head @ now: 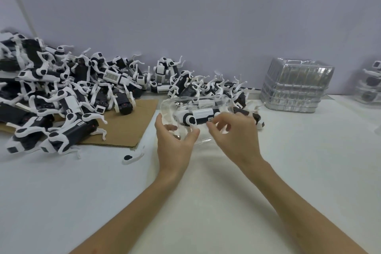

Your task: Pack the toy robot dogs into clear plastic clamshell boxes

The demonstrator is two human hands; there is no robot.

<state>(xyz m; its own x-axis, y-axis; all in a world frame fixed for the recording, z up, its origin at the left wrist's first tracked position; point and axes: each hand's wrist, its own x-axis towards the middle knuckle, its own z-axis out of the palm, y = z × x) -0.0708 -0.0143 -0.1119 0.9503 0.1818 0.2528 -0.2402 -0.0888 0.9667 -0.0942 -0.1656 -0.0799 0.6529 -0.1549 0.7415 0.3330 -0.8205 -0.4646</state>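
Left to right on the white table (pixel 61 202): a heaped pile of toy robot dogs (pixel 61 93), black and white, partly overlying a cardboard sheet (pixel 132 126); a loose white leg part (pixel 132 156) lies just before the sheet's near edge. Centre — the left hand (pixel 175 142) grips the left end of a clear clamshell box (pixel 195 102), thumb and fingers curled round it. One toy robot dog (pixel 198 117) lies on its side inside. The right hand (pixel 235 134), fingers bent, pinches the box's near right edge. Right — a stack of empty clamshell boxes (pixel 294 86); at the frame edge, packed boxes (pixel 371 84).
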